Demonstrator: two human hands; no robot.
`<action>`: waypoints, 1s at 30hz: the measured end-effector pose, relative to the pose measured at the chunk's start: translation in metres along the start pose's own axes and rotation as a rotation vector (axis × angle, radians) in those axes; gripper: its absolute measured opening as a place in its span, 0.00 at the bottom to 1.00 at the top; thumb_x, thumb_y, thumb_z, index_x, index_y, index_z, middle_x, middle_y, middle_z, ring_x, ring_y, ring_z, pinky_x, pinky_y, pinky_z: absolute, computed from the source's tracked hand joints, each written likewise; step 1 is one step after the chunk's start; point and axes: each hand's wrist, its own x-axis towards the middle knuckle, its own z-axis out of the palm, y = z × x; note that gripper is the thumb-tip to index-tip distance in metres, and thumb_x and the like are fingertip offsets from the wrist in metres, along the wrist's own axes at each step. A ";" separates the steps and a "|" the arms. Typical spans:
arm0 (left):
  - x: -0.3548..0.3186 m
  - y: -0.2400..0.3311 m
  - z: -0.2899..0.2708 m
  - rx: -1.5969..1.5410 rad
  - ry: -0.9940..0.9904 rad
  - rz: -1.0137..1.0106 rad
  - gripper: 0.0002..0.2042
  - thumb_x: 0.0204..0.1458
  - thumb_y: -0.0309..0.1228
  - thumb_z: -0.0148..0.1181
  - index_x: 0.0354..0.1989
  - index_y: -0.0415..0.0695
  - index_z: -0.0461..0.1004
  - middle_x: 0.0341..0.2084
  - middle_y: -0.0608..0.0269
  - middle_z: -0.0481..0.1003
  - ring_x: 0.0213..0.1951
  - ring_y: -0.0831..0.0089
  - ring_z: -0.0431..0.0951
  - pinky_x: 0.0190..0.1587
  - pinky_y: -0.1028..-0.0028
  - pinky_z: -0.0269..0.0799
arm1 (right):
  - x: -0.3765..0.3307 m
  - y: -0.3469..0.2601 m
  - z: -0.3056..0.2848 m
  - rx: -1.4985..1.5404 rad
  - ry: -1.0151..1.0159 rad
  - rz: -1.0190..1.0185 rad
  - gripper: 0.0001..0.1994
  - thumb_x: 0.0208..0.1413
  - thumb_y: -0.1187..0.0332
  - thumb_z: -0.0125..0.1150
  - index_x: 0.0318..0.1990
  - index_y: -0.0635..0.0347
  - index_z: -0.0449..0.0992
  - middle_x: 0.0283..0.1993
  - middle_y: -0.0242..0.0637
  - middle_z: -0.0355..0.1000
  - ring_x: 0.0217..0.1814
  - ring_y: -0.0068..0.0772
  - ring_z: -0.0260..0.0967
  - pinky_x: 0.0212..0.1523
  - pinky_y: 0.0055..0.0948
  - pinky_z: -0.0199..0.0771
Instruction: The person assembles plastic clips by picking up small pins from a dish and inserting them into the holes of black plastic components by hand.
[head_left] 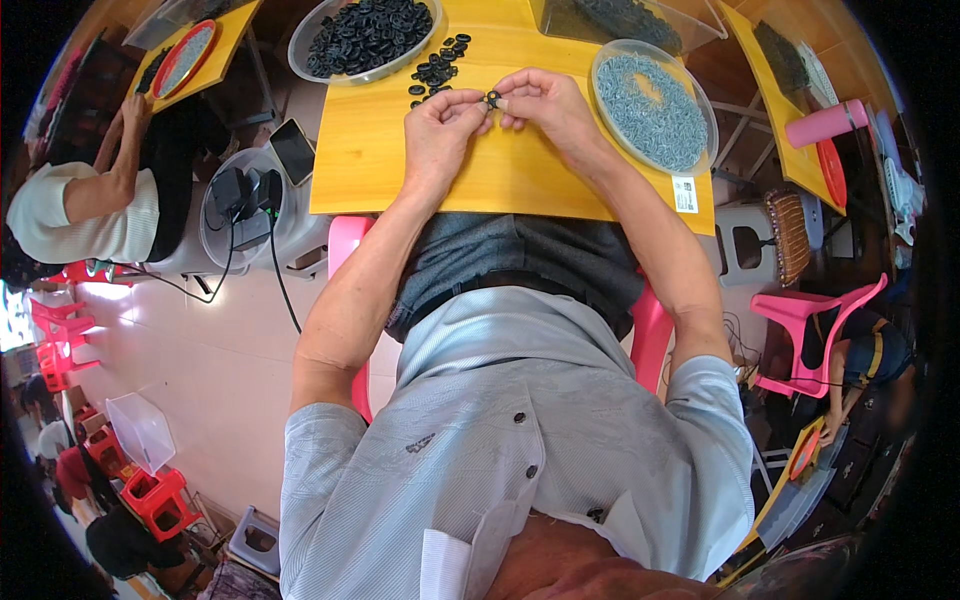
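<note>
Over the yellow table [390, 185] my two hands meet, fingertips pinched on one small black ring-shaped part [492, 100]. My left hand [443, 122] grips it from the left with thumb and forefinger. From the other side my right hand [541, 106] has its thumb and fingers closed on the same part. Whether a tiny metal piece sits between the fingertips is too small to tell. Loose black parts [436, 72] lie scattered just beyond my left hand. A round tub [708, 125] of small silvery metal pieces stands to the right of my right hand.
At the back left a clear bowl [300, 62] holds many black parts. A clear bin [700, 30] with dark parts stands at the back right. On the left, a phone [292, 152] and black chargers [232, 188] rest beside a person in a pale top [85, 205].
</note>
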 end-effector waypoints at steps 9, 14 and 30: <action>0.000 0.003 0.000 0.006 -0.032 -0.024 0.09 0.58 0.20 0.61 0.44 0.29 0.75 0.32 0.56 0.81 0.32 0.75 0.81 0.37 0.79 0.77 | -0.002 -0.004 0.000 -0.020 0.006 0.015 0.09 0.56 0.77 0.61 0.44 0.70 0.77 0.32 0.35 0.76 0.33 0.21 0.73 0.37 0.21 0.74; -0.001 0.003 0.000 -0.012 -0.033 -0.029 0.08 0.57 0.20 0.63 0.43 0.29 0.76 0.31 0.57 0.80 0.32 0.77 0.81 0.36 0.81 0.77 | -0.004 -0.007 0.001 -0.036 0.012 0.017 0.09 0.56 0.77 0.61 0.44 0.70 0.77 0.32 0.35 0.76 0.33 0.21 0.73 0.37 0.21 0.74; -0.003 0.009 0.001 0.109 -0.144 -0.008 0.12 0.54 0.19 0.65 0.47 0.31 0.75 0.29 0.61 0.80 0.32 0.78 0.80 0.38 0.81 0.76 | -0.001 -0.012 -0.010 -0.109 -0.057 0.040 0.09 0.55 0.74 0.64 0.42 0.67 0.78 0.30 0.31 0.75 0.30 0.20 0.72 0.34 0.20 0.70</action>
